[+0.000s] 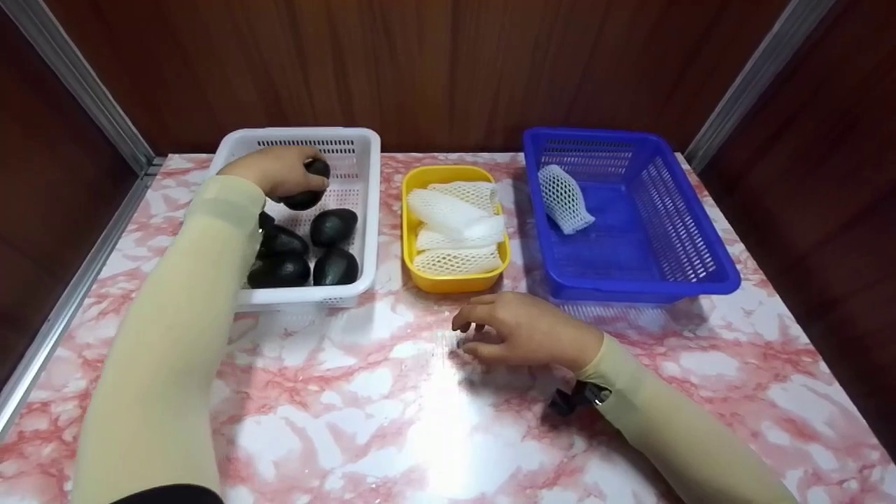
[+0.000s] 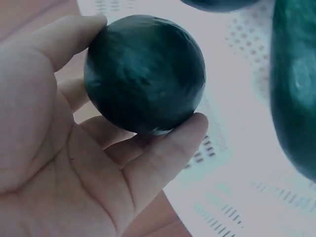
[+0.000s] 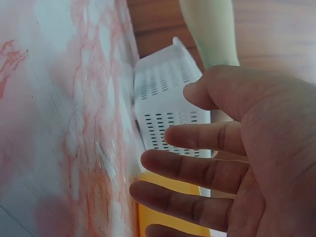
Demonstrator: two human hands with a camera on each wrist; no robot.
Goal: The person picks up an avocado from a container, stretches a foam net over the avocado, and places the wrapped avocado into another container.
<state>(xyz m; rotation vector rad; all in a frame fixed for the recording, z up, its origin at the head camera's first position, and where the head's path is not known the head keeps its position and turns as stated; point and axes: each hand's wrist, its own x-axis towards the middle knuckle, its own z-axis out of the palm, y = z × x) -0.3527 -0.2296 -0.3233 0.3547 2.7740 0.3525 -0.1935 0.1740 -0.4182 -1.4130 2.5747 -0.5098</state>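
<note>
My left hand (image 1: 278, 171) grips a dark avocado (image 2: 145, 74) between thumb and fingers, over the white basket (image 1: 369, 210) at the left. Below it in that basket lie several more avocados (image 1: 334, 227). In the head view my right hand (image 1: 530, 332) hovers over the table in front of the yellow container (image 1: 455, 283), its fingers relaxed and holding nothing. The right wrist view shows those fingers (image 3: 192, 170) spread apart. White foam net sleeves (image 1: 458, 260) are piled inside the yellow container.
A blue basket (image 1: 630, 288) stands at the right, with a netted piece (image 1: 562, 199) leaning against its left wall. The table (image 1: 336, 420) has a red and white marbled top. Dark wooden panels (image 1: 448, 77) close off the back and sides.
</note>
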